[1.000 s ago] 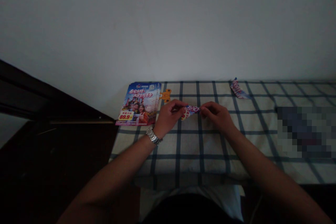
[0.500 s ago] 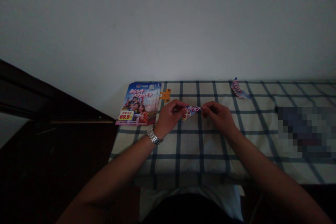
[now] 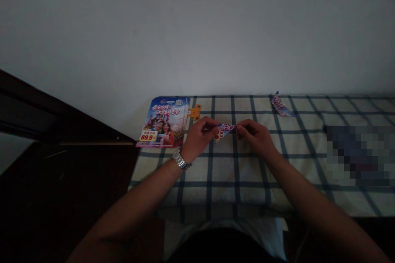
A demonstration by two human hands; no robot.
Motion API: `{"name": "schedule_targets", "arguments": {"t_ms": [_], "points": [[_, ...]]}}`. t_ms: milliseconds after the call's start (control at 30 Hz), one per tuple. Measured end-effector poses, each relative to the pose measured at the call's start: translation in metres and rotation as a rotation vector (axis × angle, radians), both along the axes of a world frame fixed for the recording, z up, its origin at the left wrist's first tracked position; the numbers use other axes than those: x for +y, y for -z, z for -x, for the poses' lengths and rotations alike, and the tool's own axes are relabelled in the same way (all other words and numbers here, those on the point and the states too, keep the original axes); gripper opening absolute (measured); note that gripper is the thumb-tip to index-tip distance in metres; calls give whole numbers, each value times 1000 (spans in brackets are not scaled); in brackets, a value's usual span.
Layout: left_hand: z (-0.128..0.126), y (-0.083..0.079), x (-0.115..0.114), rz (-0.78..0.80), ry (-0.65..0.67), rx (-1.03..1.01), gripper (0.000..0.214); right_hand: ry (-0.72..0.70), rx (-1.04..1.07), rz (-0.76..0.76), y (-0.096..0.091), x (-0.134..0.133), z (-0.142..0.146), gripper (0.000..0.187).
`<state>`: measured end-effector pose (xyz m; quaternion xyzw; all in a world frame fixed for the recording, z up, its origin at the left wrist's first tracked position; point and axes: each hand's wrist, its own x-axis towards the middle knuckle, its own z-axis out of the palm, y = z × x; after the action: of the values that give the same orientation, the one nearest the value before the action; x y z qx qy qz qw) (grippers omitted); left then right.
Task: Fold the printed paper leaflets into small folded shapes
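A small folded piece of printed paper (image 3: 227, 129), blue, pink and yellow with white lettering, is stretched between my hands above the checked cloth. My left hand (image 3: 201, 136), with a metal watch (image 3: 181, 160) on its wrist, pinches the paper's left end between thumb and fingers. The right end is pinched by my right hand (image 3: 255, 134). Fingertips cover both ends, so the full shape of the fold is hidden. To the left lies a stack of flyers (image 3: 163, 122) with similar colours and lettering.
A checked tablecloth (image 3: 224, 170) covers the table, which meets a plain wall (image 3: 216, 33). Toward the back right lies another folded printed paper (image 3: 280, 106). An orange bear figure (image 3: 195, 111) is beside the flyers. A pixelated patch (image 3: 359, 156) hides something at the right.
Both hands keep their pinch on the folded paper and have hardly moved. The paper's tilt differs only very slightly. The flyers and the other folded paper stay in place.
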<state>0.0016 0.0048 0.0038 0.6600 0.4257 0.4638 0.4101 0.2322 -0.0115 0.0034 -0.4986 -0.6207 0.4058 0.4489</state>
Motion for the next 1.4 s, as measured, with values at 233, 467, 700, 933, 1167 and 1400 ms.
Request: {"name": "schedule_targets", "arguments": {"t_ms": [233,467,700,933,1167,1400], "points": [[-2,0,-2,-20,15,26,11,14,-15,-2,2,1,0,25],[-2,1,-3,-13,24,42,12,30,-8,4,-1,0,0,24],[-2,-1,-3,6,11,14,15,43,-28,33,-2,2,1,29],[-5,-1,-5,30,27,43,19,-89,26,75,0,-2,7,29],[-6,-2,-6,81,78,3,22,-75,-107,52,-3,-3,4,29],[-4,-3,-4,107,126,-8,20,-87,-197,7,0,-1,-1,31]]}}
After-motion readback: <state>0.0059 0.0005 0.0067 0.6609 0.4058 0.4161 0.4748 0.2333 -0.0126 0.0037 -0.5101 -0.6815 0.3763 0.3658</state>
